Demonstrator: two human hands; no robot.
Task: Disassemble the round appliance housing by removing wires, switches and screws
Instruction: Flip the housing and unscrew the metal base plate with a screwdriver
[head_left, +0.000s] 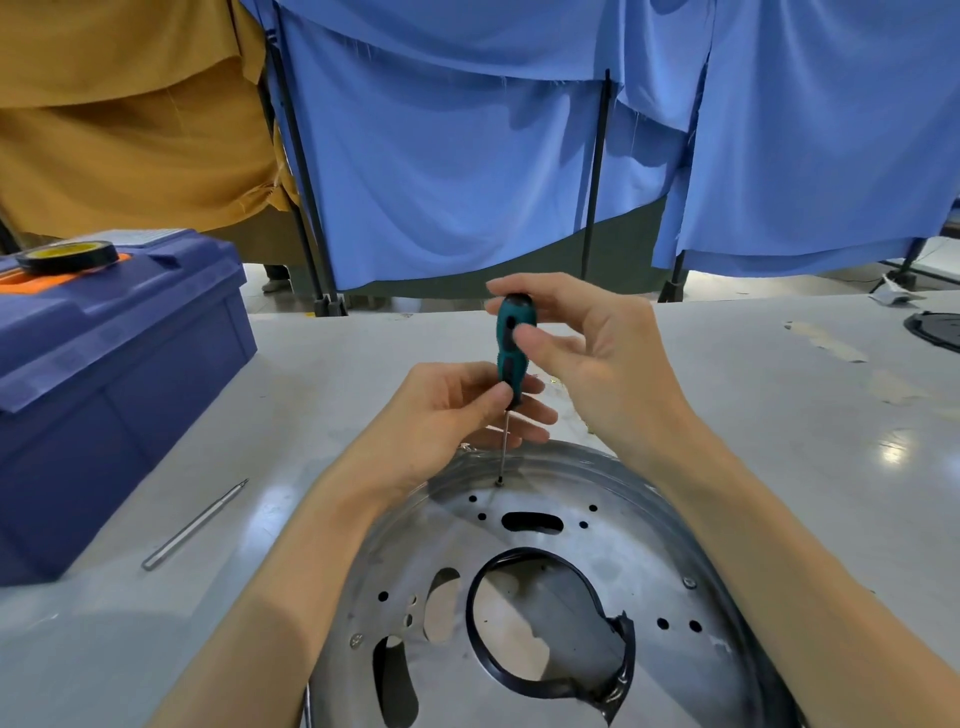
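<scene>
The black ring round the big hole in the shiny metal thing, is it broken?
Yes, it looks damaged. The black ring lining the large hole in the round housing is torn at its lower right: a ragged, crumpled flap juts out where the edge should run smooth.

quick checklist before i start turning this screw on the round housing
1. Tip of the screwdriver on the screw: ok.
2. Tip seated in the screw head: cannot tell, too small.
3. Shaft upright: ok.
4. Grip of the left hand on the handle's lower end: ok.
5. Grip of the right hand on the upper handle: ok.
6. The housing held down: not ok, both hands are on the screwdriver.
</scene>
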